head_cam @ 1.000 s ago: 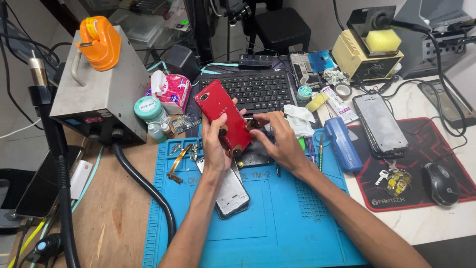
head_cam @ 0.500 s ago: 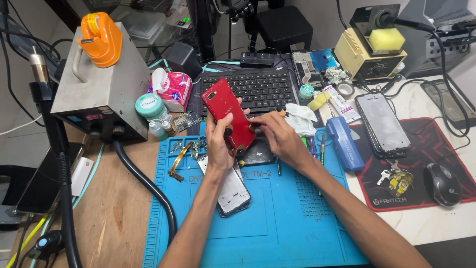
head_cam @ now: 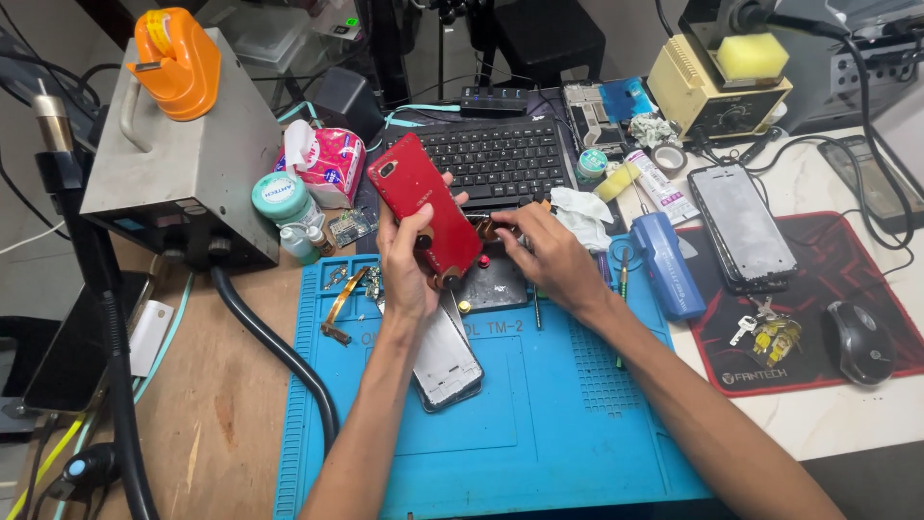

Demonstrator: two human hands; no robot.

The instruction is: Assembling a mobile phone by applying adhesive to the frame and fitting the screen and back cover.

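Head view, bench.
A: Left hand (head_cam: 409, 274) clamped round red phone (head_cam: 423, 204), tilted above blue mat's (head_cam: 539, 424) far edge. Right hand (head_cam: 549, 255) pinched together beside its lower end; contents unclear.
B: Risk?
A: One-handed grip; phone could slip onto silver phone (head_cam: 445, 358) beneath.

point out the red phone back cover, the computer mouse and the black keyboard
red phone back cover (head_cam: 419, 197), head view, middle of its red back
computer mouse (head_cam: 859, 339), head view, top of its shell
black keyboard (head_cam: 496, 159), head view, middle rows of keys
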